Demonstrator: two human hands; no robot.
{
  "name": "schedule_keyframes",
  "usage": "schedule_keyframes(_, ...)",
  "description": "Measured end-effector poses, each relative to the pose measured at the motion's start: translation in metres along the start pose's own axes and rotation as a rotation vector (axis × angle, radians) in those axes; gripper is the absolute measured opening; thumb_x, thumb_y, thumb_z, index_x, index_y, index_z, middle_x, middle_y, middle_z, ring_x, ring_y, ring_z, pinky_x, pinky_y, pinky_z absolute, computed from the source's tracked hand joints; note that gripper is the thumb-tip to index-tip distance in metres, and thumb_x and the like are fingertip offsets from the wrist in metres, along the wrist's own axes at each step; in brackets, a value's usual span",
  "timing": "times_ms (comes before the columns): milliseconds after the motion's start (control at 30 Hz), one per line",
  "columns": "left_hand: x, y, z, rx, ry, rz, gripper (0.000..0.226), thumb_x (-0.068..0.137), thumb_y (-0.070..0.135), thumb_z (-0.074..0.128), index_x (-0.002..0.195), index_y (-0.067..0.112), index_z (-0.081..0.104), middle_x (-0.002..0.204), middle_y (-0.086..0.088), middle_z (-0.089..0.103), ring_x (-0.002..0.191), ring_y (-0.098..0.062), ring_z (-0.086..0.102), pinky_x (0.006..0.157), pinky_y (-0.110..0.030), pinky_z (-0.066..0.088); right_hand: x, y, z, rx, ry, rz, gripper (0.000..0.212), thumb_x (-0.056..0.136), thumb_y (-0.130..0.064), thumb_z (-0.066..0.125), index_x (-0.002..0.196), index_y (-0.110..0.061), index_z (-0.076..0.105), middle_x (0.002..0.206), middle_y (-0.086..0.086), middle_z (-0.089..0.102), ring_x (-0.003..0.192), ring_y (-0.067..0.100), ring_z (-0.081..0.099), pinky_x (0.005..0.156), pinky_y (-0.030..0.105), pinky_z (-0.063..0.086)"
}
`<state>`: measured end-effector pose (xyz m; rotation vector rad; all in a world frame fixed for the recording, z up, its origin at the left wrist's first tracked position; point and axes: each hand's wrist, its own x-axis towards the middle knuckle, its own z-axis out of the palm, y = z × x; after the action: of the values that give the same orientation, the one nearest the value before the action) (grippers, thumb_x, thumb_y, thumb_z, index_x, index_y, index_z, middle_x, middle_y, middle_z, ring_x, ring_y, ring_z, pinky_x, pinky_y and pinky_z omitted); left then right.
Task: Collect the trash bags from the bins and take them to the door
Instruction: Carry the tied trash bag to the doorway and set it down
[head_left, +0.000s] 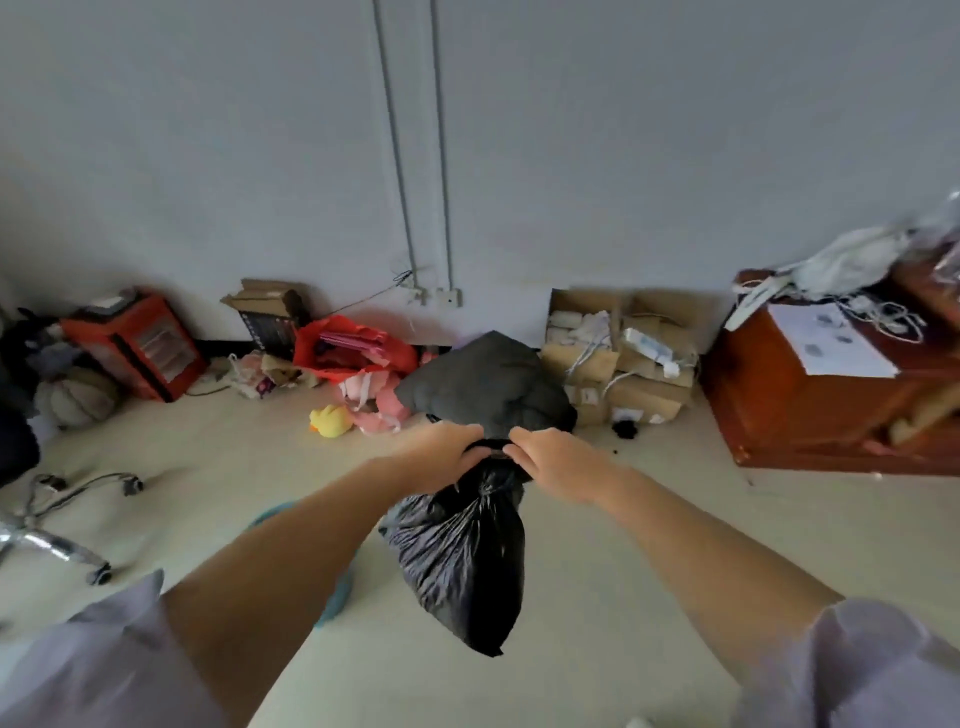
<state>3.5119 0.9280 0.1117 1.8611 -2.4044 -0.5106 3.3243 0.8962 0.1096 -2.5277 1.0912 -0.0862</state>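
Black trash bag (467, 566): hangs in mid-frame above the pale floor (649, 571), its neck gathered into a bunch at the top, body sagging down and slightly right. Plastic wrinkled, glossy.

Left hand (441, 457): grasping the gathered neck from the left, fingers curled round the black plastic. Right hand (556, 462): grasping the same neck from the right, fingers curled over the top edge. The two hands sit just beside each other, nearly touching over the bunch. Both forearms bare; light sleeves (88, 670) at the lower corners.

Under the left forearm: a strip of teal, partly hidden (337, 597); cannot tell what it is.

Just behind the bag: a dark grey padded bundle (483, 379) on the floor. Left of it a red bag (353, 348) with pink sheets showing inside, pink soft items, and a yellow duck toy (330, 420). Right of it, open cardboard boxes (623, 358) holding white packages and cables, against the wall (571, 130).

Far left: red heater (137, 345) by the wall; chrome chair base (47, 540) with castors nearer the camera. Far right: reddish-brown wooden cabinet (810, 410), papers and tangled white cords on top.

Two thin conduits (415, 156) run down the wall to small sockets near the floor.
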Motion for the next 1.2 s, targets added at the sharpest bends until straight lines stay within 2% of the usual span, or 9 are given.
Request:
schedule_keyframes(67, 0.019, 0.038, 0.007, 0.021, -0.042, 0.083, 0.031, 0.099, 0.036, 0.039, 0.103, 0.01, 0.054, 0.095, -0.011, 0.065, 0.086, -0.029, 0.061, 0.066, -0.034, 0.04, -0.038, 0.026, -0.004, -0.006, 0.028, 0.103, 0.023, 0.102, -0.028, 0.033, 0.087, -0.011, 0.04, 0.078, 0.016, 0.056, 0.078, 0.038, 0.059, 0.063, 0.042, 0.035)
schedule_keyframes(133, 0.036, 0.083, 0.015, 0.048, -0.094, 0.159, 0.029, 0.1, 0.036, 0.039, 0.1, 0.01, 0.053, 0.093, -0.01, 0.065, 0.086, -0.028, 0.061, 0.065, -0.033, 0.039, -0.076, 0.053, -0.006, -0.004, 0.043, 0.206, 0.027, 0.102, -0.028, 0.032, 0.093, -0.006, 0.047, 0.082, 0.016, 0.057, 0.082, 0.038, 0.059, 0.066, 0.04, 0.035)
schedule_keyframes(267, 0.072, 0.176, 0.04, 0.065, -0.167, 0.283, 0.031, 0.1, 0.035, 0.038, 0.102, 0.01, 0.055, 0.09, -0.009, 0.065, 0.081, -0.026, 0.06, 0.069, -0.037, 0.046, -0.155, 0.11, -0.016, -0.021, 0.089, 0.339, 0.031, 0.103, -0.027, 0.029, 0.1, -0.005, 0.051, 0.086, 0.013, 0.06, 0.079, 0.032, 0.057, 0.064, 0.031, 0.028)
schedule_keyframes(400, 0.118, 0.291, 0.077, 0.062, -0.22, 0.415, 0.03, 0.099, 0.035, 0.038, 0.104, 0.011, 0.056, 0.092, -0.008, 0.066, 0.082, -0.026, 0.062, 0.074, -0.041, 0.05, -0.261, 0.174, -0.033, -0.023, 0.18, 0.482, 0.026, 0.103, -0.029, 0.029, 0.095, -0.011, 0.046, 0.064, -0.009, 0.035, 0.061, 0.019, 0.038, 0.055, 0.03, 0.022)
schedule_keyframes(567, 0.158, 0.463, 0.121, 0.105, -0.272, 0.662, 0.03, 0.1, 0.034, 0.036, 0.103, 0.012, 0.056, 0.093, -0.008, 0.065, 0.08, -0.022, 0.056, 0.072, -0.035, 0.045, -0.408, 0.259, -0.054, -0.024, 0.223, 0.716, 0.032, 0.103, -0.029, 0.027, 0.102, -0.004, 0.048, 0.074, 0.001, 0.045, 0.068, 0.023, 0.042, 0.063, 0.032, 0.028)
schedule_keyframes(700, 0.183, 0.576, 0.146, 0.116, -0.333, 0.808, 0.031, 0.1, 0.036, 0.035, 0.1, 0.011, 0.054, 0.093, -0.01, 0.064, 0.085, -0.027, 0.058, 0.079, -0.042, 0.048, -0.5, 0.31, -0.074, -0.012, 0.237, 0.859, 0.025, 0.103, -0.029, 0.026, 0.095, -0.012, 0.042, 0.076, 0.001, 0.045, 0.068, 0.022, 0.042, 0.065, 0.032, 0.028)
schedule_keyframes(833, 0.213, 0.665, 0.164, 0.131, -0.37, 0.901, 0.029, 0.101, 0.035, 0.034, 0.096, 0.012, 0.051, 0.088, -0.008, 0.06, 0.082, -0.026, 0.056, 0.073, -0.038, 0.044, -0.562, 0.361, -0.095, 0.025, 0.248, 0.961, 0.024, 0.103, -0.03, 0.025, 0.09, -0.014, 0.037, 0.064, -0.007, 0.038, 0.054, 0.011, 0.035, 0.056, 0.029, 0.027)
schedule_keyframes(933, 0.242, 0.721, 0.174, 0.14, -0.393, 0.978, 0.025, 0.101, 0.034, 0.034, 0.09, 0.016, 0.047, 0.081, -0.003, 0.054, 0.076, -0.024, 0.051, 0.067, -0.033, 0.037, -0.595, 0.403, -0.109, 0.058, 0.277, 1.034, 0.024, 0.103, -0.029, 0.026, 0.088, -0.015, 0.036, 0.063, -0.006, 0.038, 0.053, 0.01, 0.035, 0.049, 0.025, 0.025)
schedule_keyframes(1200, 0.36, 0.85, 0.195, 0.182, -0.432, 1.175, 0.024, 0.101, 0.033, 0.036, 0.087, 0.015, 0.045, 0.077, -0.003, 0.051, 0.073, -0.025, 0.049, 0.064, -0.033, 0.034, -0.646, 0.532, -0.155, 0.06, 0.35, 1.186, 0.025, 0.103, -0.03, 0.026, 0.086, -0.014, 0.036, 0.063, -0.006, 0.038, 0.066, 0.024, 0.042, 0.062, 0.033, 0.03)
